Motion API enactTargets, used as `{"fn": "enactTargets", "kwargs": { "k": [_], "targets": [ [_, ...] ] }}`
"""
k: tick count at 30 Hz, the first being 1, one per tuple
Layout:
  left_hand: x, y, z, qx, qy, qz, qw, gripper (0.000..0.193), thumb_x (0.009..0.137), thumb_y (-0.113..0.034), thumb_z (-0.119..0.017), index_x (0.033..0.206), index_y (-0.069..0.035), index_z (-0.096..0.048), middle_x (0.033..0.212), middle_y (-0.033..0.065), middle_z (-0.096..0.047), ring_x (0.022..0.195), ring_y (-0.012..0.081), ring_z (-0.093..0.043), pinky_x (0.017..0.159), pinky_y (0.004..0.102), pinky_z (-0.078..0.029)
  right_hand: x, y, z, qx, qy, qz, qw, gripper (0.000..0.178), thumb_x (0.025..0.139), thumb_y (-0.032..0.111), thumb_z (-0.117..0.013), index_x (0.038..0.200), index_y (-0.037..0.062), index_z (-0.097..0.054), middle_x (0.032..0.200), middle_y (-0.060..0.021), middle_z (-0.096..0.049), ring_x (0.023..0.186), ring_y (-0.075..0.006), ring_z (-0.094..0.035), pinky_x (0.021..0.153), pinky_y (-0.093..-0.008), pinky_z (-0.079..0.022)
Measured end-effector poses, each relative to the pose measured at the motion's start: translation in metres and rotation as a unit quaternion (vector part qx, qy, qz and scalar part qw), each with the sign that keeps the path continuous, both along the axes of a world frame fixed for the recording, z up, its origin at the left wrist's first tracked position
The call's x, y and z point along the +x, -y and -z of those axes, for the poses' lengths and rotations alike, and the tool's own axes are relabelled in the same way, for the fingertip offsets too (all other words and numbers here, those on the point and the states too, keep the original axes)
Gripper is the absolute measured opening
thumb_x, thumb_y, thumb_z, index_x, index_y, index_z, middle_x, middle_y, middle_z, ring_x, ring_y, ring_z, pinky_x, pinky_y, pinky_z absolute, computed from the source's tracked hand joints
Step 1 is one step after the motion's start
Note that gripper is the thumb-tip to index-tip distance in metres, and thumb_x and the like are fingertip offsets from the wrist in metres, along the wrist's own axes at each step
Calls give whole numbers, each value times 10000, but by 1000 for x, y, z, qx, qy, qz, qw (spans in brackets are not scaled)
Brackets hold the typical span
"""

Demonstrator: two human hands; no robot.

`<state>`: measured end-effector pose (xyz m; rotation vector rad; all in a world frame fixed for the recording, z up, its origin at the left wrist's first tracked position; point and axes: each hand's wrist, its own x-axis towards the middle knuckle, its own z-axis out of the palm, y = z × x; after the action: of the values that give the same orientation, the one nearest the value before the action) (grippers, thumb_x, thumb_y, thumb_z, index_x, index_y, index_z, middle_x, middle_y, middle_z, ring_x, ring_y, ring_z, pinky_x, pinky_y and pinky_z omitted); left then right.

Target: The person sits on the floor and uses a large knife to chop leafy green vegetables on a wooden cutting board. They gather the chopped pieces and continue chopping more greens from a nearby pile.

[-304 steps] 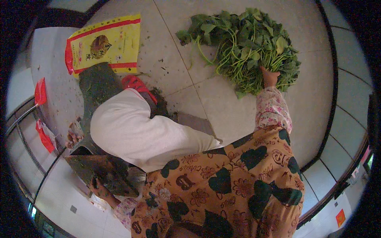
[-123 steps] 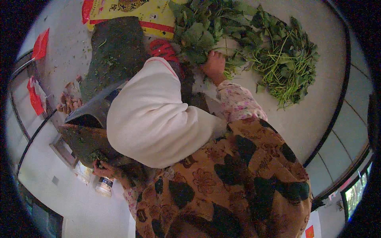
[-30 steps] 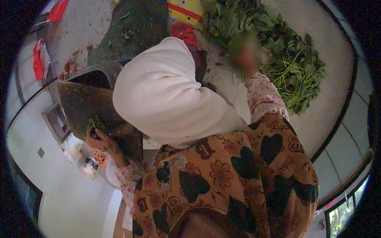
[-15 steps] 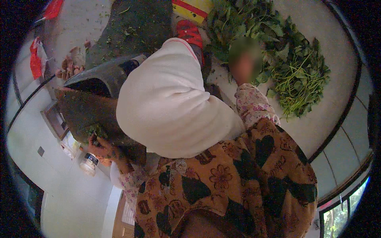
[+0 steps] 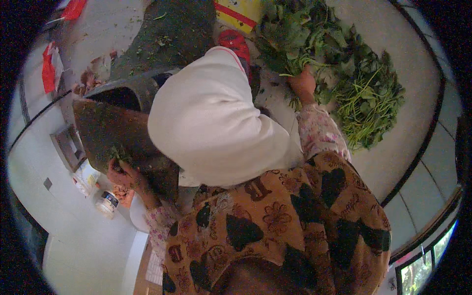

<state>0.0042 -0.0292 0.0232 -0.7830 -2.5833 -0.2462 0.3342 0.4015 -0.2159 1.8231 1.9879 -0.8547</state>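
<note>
My right hand (image 5: 302, 87) is closed round the stems of a bunch of leafy greens (image 5: 295, 61), at the near edge of a large green heap (image 5: 314, 29) on the floor. Beside it lies another pile of greens with pale stems (image 5: 368, 105). Over on the left, my left hand (image 5: 123, 176) has its fingers closed on a small clump of green leaves (image 5: 119, 155), against a brown panel (image 5: 96, 130). Its fingertips are partly hidden by the leaves and shadow.
A grey curved hood with a dark opening (image 5: 118, 96) tops the brown panel. Between my hands is my white-clad knee (image 5: 211, 123). A dark mat (image 5: 172, 34) bears leaf scraps. A white tub (image 5: 106, 204) stands at the left, and a yellow-red sheet (image 5: 238, 14) lies ahead.
My right hand, smeared earlier, now shows clearly, closed on stems at the heap's near edge. The left hand stays at the brown panel with its leaves. The whole view has shifted slightly.
</note>
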Motion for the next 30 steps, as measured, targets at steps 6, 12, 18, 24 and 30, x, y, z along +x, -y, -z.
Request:
{"fn": "enactTargets", "kwargs": {
  "k": [6,12,18,24,30],
  "targets": [
    [16,-8,-14,32,13,-9,999,313,875,-280,-511,1020,-8,-570,983,172,-554,953,352,-498,866,436,-362,28,-20,-79,92,-313,98,940,676,623,258,-787,1166,0,-480,987,-176,-631,841,-300,-630,767,-391,-500],
    [25,-15,-31,25,30,-26,999,354,864,-309,-546,1047,-7,-572,1023,169,-556,971,327,-500,868,435,-370,24,-52,-196,-47,-534,250,806,531,667,39,-737,1150,28,-516,1023,-87,-630,880,-229,-612,783,-357,-503],
    [20,-16,-48,282,158,-79,943,373,881,-273,-567,1113,17,-522,1130,155,-520,1073,275,-474,944,375,-360,-64,-23,-334,-16,-632,198,749,356,765,155,-671,1067,-24,-610,1009,-84,-635,844,-195,-619,728,-308,-496],
    [4,20,-83,512,114,-32,851,357,870,-139,-590,1161,27,-465,1174,140,-499,1085,233,-482,948,330,-377,-142,43,-444,-34,-668,-67,741,294,804,175,-619,1046,7,-626,966,-83,-651,858,-176,-622,747,-291,-495],
    [70,77,-172,530,-133,35,837,334,821,11,-581,1128,5,-448,1159,176,-490,1032,273,-511,843,362,-496,-197,181,-476,131,-639,-415,634,407,652,118,-675,1033,36,-556,841,-153,-626,779,-313,-620,688,-397,-505]
  ]
}}
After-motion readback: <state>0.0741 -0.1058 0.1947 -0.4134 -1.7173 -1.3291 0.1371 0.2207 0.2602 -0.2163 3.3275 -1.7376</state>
